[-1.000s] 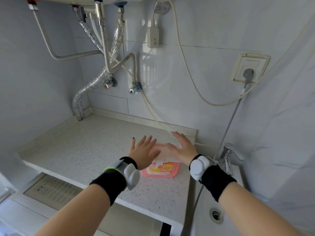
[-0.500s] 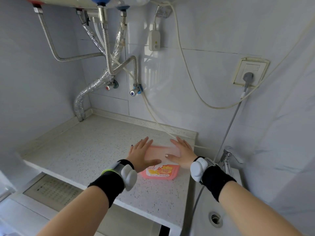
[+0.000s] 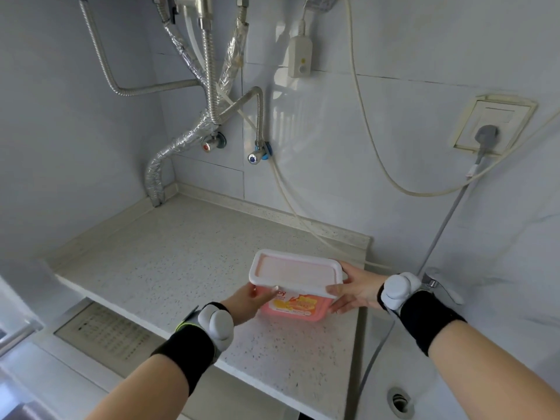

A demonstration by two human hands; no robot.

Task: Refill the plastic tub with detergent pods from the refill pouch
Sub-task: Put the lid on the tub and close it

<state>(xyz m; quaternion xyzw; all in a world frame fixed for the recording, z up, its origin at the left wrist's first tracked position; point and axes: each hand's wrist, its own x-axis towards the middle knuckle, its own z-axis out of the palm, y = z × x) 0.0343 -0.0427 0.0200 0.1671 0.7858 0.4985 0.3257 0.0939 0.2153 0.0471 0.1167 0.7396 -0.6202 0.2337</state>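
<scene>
A pink plastic tub [image 3: 298, 306] with a yellow and orange label stands near the right end of the speckled counter [image 3: 181, 268]. Its pale lid [image 3: 295, 272] is closed on top. My left hand [image 3: 248, 303] grips the tub's left front corner, thumb on the lid's edge. My right hand [image 3: 353, 287] holds the right end, with the thumb on the lid's rim and the fingers under it. No refill pouch is in view.
A sink basin with a drain [image 3: 400, 401] lies right of the counter, with a chrome tap [image 3: 436, 281] behind my right wrist. Foil-wrapped pipes [image 3: 188, 137], hoses and valves hang over the back left corner. A cable runs to a wall socket [image 3: 491, 125].
My hands were flat above the lid; they have dropped to the tub's two ends and gripped it. The camera has come closer.
</scene>
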